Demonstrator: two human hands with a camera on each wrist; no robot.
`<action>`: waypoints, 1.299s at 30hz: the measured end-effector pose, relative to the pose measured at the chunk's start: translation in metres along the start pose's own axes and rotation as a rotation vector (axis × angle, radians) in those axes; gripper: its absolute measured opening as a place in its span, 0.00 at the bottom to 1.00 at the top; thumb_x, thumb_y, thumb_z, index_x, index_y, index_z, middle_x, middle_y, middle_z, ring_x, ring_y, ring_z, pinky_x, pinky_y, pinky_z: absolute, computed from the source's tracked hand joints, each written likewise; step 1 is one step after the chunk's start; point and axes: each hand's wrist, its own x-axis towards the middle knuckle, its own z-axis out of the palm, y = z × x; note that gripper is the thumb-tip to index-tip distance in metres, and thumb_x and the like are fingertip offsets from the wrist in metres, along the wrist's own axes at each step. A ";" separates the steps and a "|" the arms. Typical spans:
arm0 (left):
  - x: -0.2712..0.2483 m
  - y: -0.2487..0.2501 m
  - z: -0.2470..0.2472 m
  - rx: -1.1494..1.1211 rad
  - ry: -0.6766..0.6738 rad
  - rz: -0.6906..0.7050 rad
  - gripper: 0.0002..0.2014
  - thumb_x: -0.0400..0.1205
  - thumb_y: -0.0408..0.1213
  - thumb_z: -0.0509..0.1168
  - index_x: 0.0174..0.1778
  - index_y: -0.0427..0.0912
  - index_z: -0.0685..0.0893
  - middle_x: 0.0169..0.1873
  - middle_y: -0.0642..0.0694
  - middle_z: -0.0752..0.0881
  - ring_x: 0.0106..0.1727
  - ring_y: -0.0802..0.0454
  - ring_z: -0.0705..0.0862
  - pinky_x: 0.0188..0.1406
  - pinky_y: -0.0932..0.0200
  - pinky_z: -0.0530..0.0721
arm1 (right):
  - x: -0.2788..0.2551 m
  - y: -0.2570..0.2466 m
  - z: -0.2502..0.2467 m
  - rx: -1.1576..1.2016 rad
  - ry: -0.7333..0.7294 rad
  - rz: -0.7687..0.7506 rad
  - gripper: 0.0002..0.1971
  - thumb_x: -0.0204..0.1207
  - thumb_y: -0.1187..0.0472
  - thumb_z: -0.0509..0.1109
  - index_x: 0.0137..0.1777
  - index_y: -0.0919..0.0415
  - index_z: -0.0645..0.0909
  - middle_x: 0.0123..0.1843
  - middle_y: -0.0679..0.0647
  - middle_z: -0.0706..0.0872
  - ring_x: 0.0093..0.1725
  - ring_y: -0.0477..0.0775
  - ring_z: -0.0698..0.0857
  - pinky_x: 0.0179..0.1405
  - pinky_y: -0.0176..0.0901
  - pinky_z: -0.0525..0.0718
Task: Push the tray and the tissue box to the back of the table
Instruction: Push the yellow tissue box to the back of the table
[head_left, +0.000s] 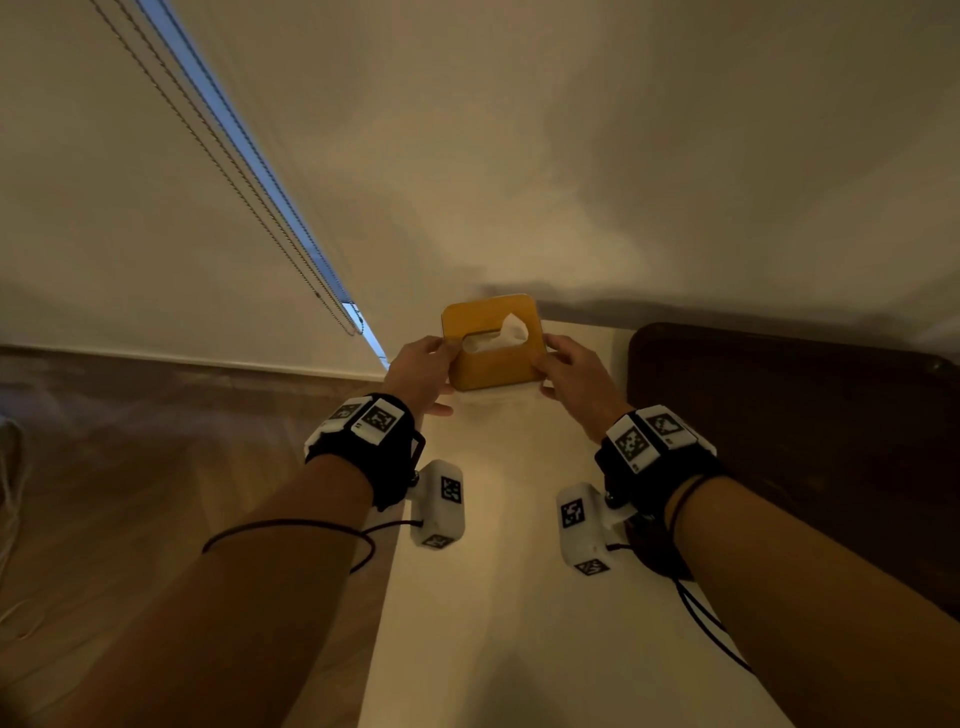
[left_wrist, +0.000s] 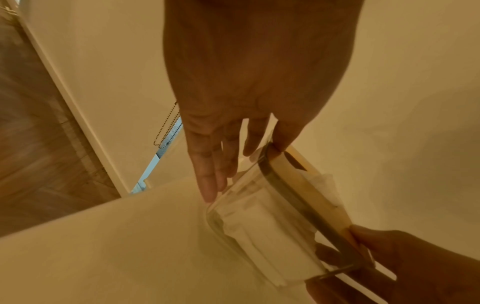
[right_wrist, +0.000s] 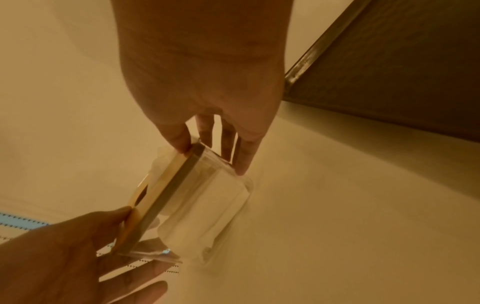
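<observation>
Both hands on the tissue box, near the back wall

The left hand (head_left: 422, 370) and right hand (head_left: 575, 375) clasp the tissue box (head_left: 492, 343) at its 9 and 3 o'clock sides, thumbs on the lid, fingers down the clear walls. It sits on the table (head_left: 519, 597) at 12 o'clock, apparently at the wall. The tray (head_left: 810, 415) lies at 3 o'clock. This step looks nearly finished; next, probably release and check the tray.

1. The tissue box (head_left: 491, 340) stands on the desk (head_left: 498, 597), near the wall behind.
2. The left hand (head_left: 420, 370) and right hand (head_left: 574, 378) flank it.
3. The tray (head_left: 810, 441) lies to its right.
</observation>
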 end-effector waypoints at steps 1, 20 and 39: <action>0.001 0.000 0.000 -0.003 0.000 0.000 0.24 0.83 0.49 0.58 0.74 0.44 0.75 0.62 0.41 0.83 0.59 0.37 0.86 0.50 0.38 0.89 | 0.000 0.000 0.000 0.004 0.002 0.001 0.23 0.75 0.50 0.64 0.71 0.51 0.78 0.63 0.58 0.86 0.63 0.59 0.84 0.68 0.62 0.81; -0.006 -0.032 -0.001 -0.109 0.148 0.170 0.19 0.79 0.31 0.64 0.66 0.41 0.84 0.39 0.46 0.86 0.42 0.47 0.83 0.42 0.49 0.86 | -0.004 -0.006 0.009 0.121 0.187 -0.050 0.16 0.77 0.67 0.65 0.62 0.54 0.82 0.58 0.55 0.86 0.61 0.57 0.85 0.63 0.58 0.86; 0.017 -0.010 -0.022 0.014 0.127 0.195 0.23 0.77 0.30 0.63 0.70 0.39 0.83 0.54 0.35 0.90 0.56 0.39 0.90 0.51 0.43 0.90 | 0.001 -0.013 0.020 0.222 0.196 -0.010 0.18 0.77 0.66 0.66 0.66 0.54 0.79 0.58 0.56 0.83 0.52 0.54 0.85 0.55 0.59 0.89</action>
